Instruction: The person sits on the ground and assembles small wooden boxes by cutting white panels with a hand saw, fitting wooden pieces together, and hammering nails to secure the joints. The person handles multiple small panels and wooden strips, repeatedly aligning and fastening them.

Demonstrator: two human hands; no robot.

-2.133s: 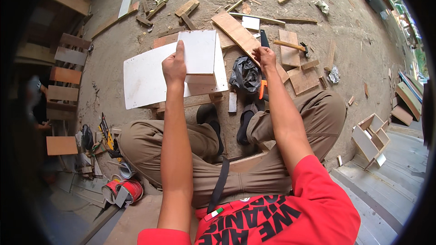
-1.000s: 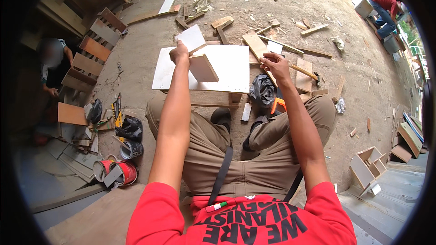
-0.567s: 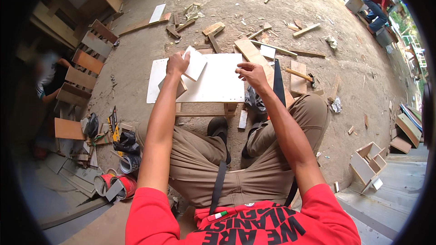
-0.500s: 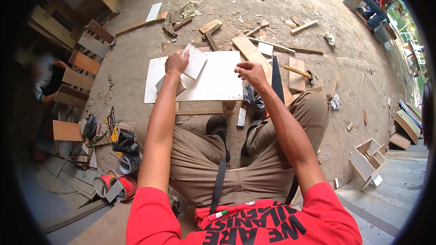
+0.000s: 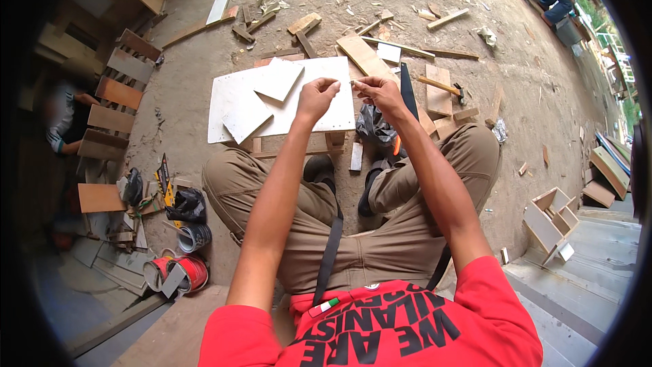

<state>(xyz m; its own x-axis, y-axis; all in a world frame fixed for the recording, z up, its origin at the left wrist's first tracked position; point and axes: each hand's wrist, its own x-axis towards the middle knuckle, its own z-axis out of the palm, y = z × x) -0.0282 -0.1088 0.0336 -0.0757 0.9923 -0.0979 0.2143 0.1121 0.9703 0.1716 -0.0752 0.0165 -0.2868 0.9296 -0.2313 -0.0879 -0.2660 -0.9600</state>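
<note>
Over the right part of a white board (image 5: 333, 114) on a low wooden stand, my two hands are close together, fingertips almost meeting. My left hand (image 5: 317, 100) is closed in a pinch; what lies in it is too small to tell. My right hand (image 5: 380, 94) also pinches, with a tiny object at its fingertips that I cannot make out. Left of my hands, two small white panels lie on the board: one panel (image 5: 280, 80) turned at an angle, the other panel (image 5: 248, 119) at the near edge.
A hammer (image 5: 440, 85), a black saw blade (image 5: 407, 88) and a black plastic bag (image 5: 373, 124) lie right of the board. Wood offcuts (image 5: 367, 61) litter the ground beyond. Red cans (image 5: 193, 272) stand at left, a wooden box (image 5: 550, 224) at right. Two other people are at the sides.
My left hand has let go of the white panel, now lying on the board, and has moved right to meet my right hand. The view has shifted slightly.
</note>
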